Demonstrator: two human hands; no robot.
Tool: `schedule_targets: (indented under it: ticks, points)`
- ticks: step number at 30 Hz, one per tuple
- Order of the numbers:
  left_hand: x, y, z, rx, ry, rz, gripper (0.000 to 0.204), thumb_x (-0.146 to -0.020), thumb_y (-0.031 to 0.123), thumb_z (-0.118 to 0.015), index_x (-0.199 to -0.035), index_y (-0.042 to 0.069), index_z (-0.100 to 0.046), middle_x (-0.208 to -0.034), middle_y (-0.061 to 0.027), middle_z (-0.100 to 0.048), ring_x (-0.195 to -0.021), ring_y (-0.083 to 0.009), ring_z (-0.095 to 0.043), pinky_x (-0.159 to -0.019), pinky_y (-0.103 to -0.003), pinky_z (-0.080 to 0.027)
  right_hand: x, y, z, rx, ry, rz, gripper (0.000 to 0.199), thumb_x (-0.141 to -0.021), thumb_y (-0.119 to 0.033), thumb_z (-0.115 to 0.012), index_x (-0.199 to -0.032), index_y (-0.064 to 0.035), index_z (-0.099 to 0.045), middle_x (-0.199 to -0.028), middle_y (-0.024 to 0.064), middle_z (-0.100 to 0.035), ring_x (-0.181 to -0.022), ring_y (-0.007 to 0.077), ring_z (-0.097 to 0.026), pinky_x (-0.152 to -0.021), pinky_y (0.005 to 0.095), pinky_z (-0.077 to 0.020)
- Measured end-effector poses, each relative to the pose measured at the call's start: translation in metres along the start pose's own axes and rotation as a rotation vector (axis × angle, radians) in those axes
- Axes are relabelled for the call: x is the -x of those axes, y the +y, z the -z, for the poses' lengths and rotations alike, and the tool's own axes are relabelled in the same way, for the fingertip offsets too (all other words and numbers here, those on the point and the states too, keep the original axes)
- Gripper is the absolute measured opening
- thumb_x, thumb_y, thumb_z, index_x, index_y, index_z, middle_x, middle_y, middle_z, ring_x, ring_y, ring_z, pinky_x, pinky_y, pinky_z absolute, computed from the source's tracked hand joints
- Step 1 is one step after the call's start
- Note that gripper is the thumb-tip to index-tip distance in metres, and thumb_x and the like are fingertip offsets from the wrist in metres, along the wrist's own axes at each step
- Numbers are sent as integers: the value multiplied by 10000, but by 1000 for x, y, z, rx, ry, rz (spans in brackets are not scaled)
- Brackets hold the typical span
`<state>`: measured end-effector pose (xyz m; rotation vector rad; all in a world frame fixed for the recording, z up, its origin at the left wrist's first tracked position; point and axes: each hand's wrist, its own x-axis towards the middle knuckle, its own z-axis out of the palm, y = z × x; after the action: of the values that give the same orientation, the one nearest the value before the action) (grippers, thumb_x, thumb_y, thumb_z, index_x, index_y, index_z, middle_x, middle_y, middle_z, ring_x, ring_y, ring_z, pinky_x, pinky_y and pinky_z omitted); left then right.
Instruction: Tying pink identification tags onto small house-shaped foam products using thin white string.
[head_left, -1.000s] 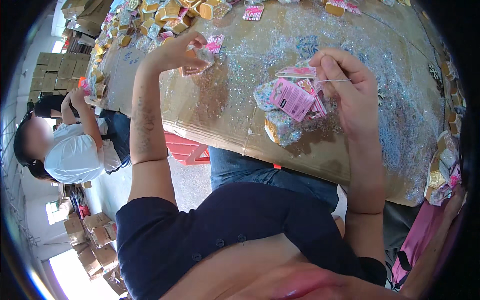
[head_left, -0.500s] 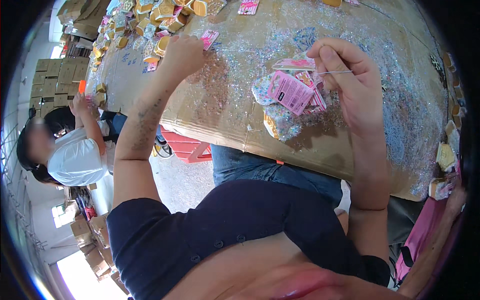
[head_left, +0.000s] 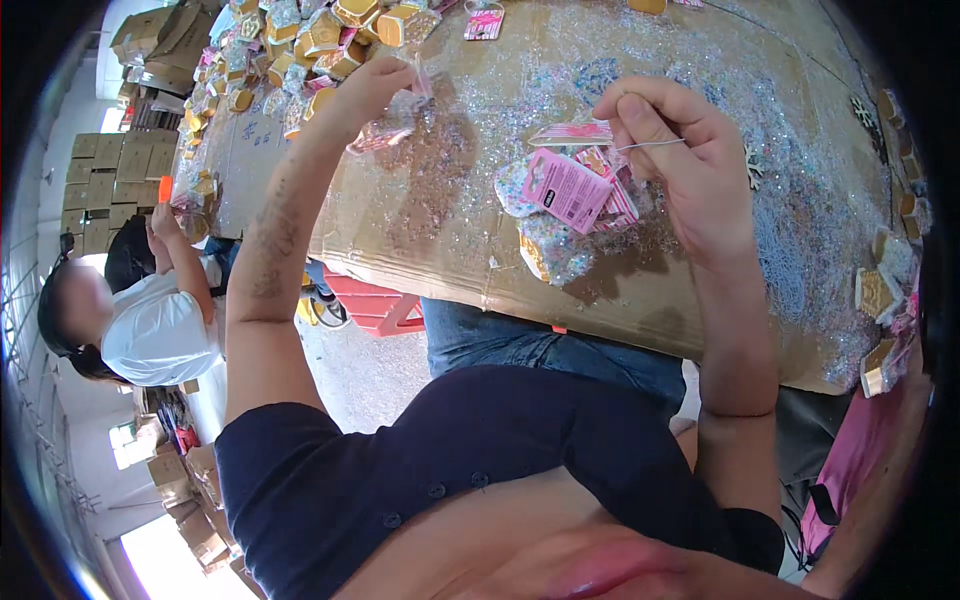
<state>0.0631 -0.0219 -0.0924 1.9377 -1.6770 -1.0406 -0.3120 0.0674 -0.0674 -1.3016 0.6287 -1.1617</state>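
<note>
My left hand is at the far left of the table, its fingers closed on a pink-and-white card tag smeared by motion. A second blurred pink tag shows just below that hand. My right hand pinches a thin white string between thumb and forefinger. Beside its fingertips a striped pink tag is seen nearly edge-on. Below it, more pink tags lie on glitter-covered ornaments with gold sides.
A heap of gold-and-glitter ornaments fills the far left of the cardboard-covered table. One pink tag lies at the far edge. More ornaments line the right edge. A co-worker sits left, near a red stool.
My left hand has lifted a little away and now carries a tag off the tabletop. The right hand, still pinching the string, has shifted slightly left.
</note>
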Motion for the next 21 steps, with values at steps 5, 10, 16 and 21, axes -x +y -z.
schedule_targets:
  ticks: [5, 10, 16, 21]
  points:
    - [-9, 10, 1, 219, -107, -71, 301, -956, 328, -651, -1055, 47, -693, -919, 15, -666, -855, -107, -593, -802, -291, -466, 0, 0, 1, -16, -4, 31, 185, -998, -154, -617, -1045, -3, -713, -742, -56, -565, -600, 4, -426, -534, 186, -320]
    - [-22, 19, 2, -83, -119, 54, 261, -938, 275, -668, -1047, 39, -684, -935, 19, -673, -875, -127, -607, -809, -298, -467, 0, -2, 2, -30, -26, -6, 183, -998, -155, -614, -1041, -8, -715, -737, -66, -564, -608, -2, -425, -536, 188, -321]
    - [-41, 36, 0, -776, 180, -669, 146, -906, 211, -633, -1017, 115, -631, -848, -79, -655, -761, -273, -659, -623, -373, -501, 0, -3, 1, 13, -18, 21, 176, -1009, -146, -596, -1034, -9, -704, -749, -38, -561, -614, 20, -417, -548, 195, -325]
    - [-47, 48, -13, -800, 253, -1031, 190, -932, 173, -561, -1112, 148, -618, -950, -118, -676, -854, -376, -673, -723, -493, -538, -1, -2, 1, 25, 7, 51, 176, -1009, -147, -596, -1038, -12, -705, -800, -28, -596, -644, 22, -438, -574, 195, -345]
